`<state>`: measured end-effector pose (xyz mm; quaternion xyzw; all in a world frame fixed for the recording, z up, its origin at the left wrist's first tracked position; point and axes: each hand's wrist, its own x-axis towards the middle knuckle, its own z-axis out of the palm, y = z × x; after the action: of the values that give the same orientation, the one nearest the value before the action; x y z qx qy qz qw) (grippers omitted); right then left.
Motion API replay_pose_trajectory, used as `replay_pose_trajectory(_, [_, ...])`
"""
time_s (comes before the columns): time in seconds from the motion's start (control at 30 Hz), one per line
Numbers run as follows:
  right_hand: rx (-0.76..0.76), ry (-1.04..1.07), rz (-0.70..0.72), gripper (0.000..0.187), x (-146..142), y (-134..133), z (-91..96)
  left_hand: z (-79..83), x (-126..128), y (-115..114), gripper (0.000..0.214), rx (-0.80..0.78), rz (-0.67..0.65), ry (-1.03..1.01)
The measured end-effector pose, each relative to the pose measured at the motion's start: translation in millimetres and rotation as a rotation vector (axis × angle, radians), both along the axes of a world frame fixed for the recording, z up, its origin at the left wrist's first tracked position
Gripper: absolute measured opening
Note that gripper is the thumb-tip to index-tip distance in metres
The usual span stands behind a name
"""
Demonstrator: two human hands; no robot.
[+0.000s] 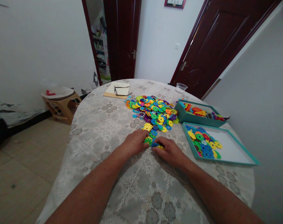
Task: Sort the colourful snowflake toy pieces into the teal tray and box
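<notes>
Bare forearms reached in from the bottom edge over a round table draped in a pale, lace-patterned tablecloth (pixel 141 189) with grey flower motifs. On it, the left hand (pixel 134 142) had its fingers curled tight around a green toothed plastic disc (pixel 148 140). The right hand (pixel 171 151) pinched a joined blue and yellow disc piece (pixel 158 145) just beside it. Both pieces sat low against the cloth, at the near edge of a loose heap of flat, bright interlocking discs (pixel 152 110).

To the right lay a shallow teal cardboard lid (pixel 235 149) holding a cluster of discs, and behind it a deeper teal box (pixel 188 117) with more. Farther off, black-framed glasses (pixel 121 91) rested on a cream notebook (pixel 119 86), with a clear plastic cup (pixel 180 87) near the far rim.

Beyond the table stood a low wooden stool (pixel 62 107) on a beige tiled floor, with white walls and dark red-brown panelled doors (pixel 122 40) behind it.
</notes>
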<state>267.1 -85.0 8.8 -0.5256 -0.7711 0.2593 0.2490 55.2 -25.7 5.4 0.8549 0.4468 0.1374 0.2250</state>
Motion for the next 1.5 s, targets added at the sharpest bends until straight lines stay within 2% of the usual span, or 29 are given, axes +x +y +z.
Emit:
replay_pose_trajectory(0.13, [0.039,0.026,-0.024,0.013,-0.8,2.4,-7.9,-0.5,0.1,1.0,0.018,0.015,-0.013,0.014])
replay_pose_trajectory(0.27, [0.047,0.011,-0.081,0.036,-1.9,5.1,-13.6,-4.0,0.9,1.1,0.02,0.024,-0.035,0.008])
replay_pose_trajectory(0.33, [0.042,-0.022,-0.077,0.04,-3.1,6.8,-14.6,-5.7,1.4,1.1,0.023,0.015,-0.03,0.006])
replay_pose_trajectory(0.67, [-0.003,-0.212,-0.024,0.03,-11.1,13.8,-9.4,-1.1,2.3,-2.5,0.025,-0.018,-0.017,0.019])
replay_pose_trajectory(0.87, [-0.013,-0.234,-0.028,0.031,-14.0,13.1,-4.5,1.0,1.9,-7.4,0.026,-0.044,-0.008,-0.007])
replay_pose_trajectory(1.1, [-0.055,-0.11,-0.098,0.024,-13.0,12.8,-3.2,-3.8,3.1,-10.8,0.028,0.016,-0.054,-0.059])
replay_pose_trajectory(1.2, [-0.012,-0.087,-0.133,0.025,-14.2,10.8,-6.7,-6.8,2.3,-8.7,0.029,0.023,-0.055,-0.059])
replay_pose_trajectory(1.37, [0.067,-0.038,-0.088,0.022,-15.0,6.8,-11.3,-15.1,1.3,-2.5,0.03,0.01,-0.126,-0.066])
replay_pose_trajectory(1.5, [0.072,0.009,-0.07,0.022,-14.3,4.8,-9.8,-21.8,0.2,-1.8,0.04,0.017,-0.193,-0.204])
